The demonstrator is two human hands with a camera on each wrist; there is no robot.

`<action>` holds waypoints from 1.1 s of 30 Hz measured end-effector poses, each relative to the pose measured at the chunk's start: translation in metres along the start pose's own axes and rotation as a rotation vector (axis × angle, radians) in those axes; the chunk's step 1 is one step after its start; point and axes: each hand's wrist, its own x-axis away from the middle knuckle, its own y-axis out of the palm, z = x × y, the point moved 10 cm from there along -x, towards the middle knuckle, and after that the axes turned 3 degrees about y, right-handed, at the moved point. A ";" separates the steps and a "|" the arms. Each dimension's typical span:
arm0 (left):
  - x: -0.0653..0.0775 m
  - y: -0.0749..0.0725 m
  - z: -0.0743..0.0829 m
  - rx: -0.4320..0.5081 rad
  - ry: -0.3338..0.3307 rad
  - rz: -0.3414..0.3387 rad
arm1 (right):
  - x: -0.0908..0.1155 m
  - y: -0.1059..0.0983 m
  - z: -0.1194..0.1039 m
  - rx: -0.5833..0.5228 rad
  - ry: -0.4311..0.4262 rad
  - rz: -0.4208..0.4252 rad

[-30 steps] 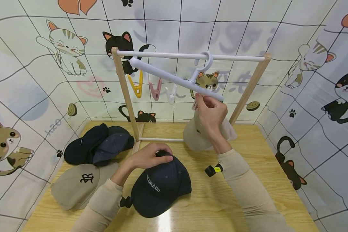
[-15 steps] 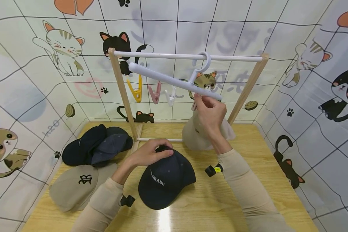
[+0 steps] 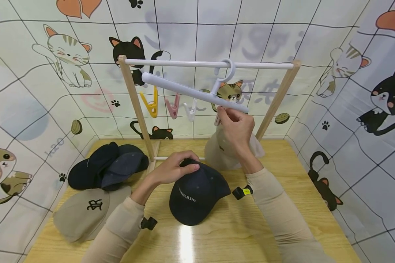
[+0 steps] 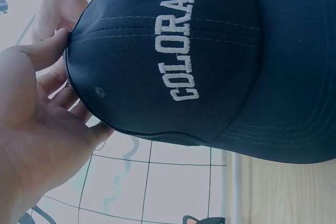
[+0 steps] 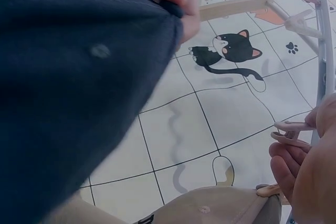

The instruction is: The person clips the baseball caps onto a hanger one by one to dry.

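My left hand pinches a navy baseball cap by the top of its crown. White COLORADO lettering runs across its front, and the cap hangs brim down, above the table. My right hand is at the low right end of a pale lilac hanger, which tilts down to the right. Its thumb and fingers pinch a pale pink clothespin, whose jaws look parted in the right wrist view. Behind that hand a beige cap hangs from a peach clothespin.
Yellow, pink and white clothespins hang along the hanger. The hanger hooks over the rod of a wooden-sided rack. Dark caps and a beige cap with a black letter lie at the left on the table.
My left hand has lifted the navy cap up and to the right, toward the hanger. My right hand keeps its pinch at the hanger's low end. The head view has shifted slightly.
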 end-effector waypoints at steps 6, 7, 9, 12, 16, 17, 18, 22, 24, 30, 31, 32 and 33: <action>-0.009 -0.001 0.003 0.042 0.008 0.016 | -0.001 0.001 0.003 0.002 -0.002 -0.019; -0.010 -0.001 0.003 0.047 0.003 0.024 | -0.001 0.001 0.003 0.002 0.001 -0.024; -0.012 -0.003 0.002 0.060 -0.010 0.038 | -0.001 0.002 0.003 0.000 0.001 -0.032; -0.016 -0.005 0.002 0.078 -0.022 0.060 | -0.001 0.001 0.002 0.006 -0.004 -0.035; -0.024 -0.007 0.006 0.083 0.001 0.080 | 0.000 0.000 0.000 0.023 -0.007 -0.035; -0.026 -0.008 0.008 0.080 0.006 0.086 | -0.001 0.000 -0.001 0.027 -0.009 -0.037; -0.029 -0.009 0.009 0.077 0.011 0.090 | -0.001 -0.001 -0.001 0.027 -0.010 -0.036; -0.039 -0.014 0.013 0.067 0.020 0.114 | -0.002 -0.002 -0.003 0.039 -0.024 -0.028; -0.044 -0.016 0.014 0.071 0.018 0.122 | -0.001 -0.002 -0.006 0.046 -0.037 -0.022; -0.055 -0.020 0.014 0.107 0.012 0.148 | 0.009 -0.004 -0.029 0.038 -0.074 -0.034; -0.057 -0.020 0.013 0.114 0.012 0.152 | 0.010 -0.005 -0.033 0.039 -0.077 -0.038; -0.059 -0.021 0.013 0.118 0.014 0.157 | 0.012 -0.005 -0.036 0.040 -0.079 -0.043; -0.061 -0.022 0.013 0.123 0.017 0.161 | 0.012 -0.006 -0.039 0.042 -0.082 -0.046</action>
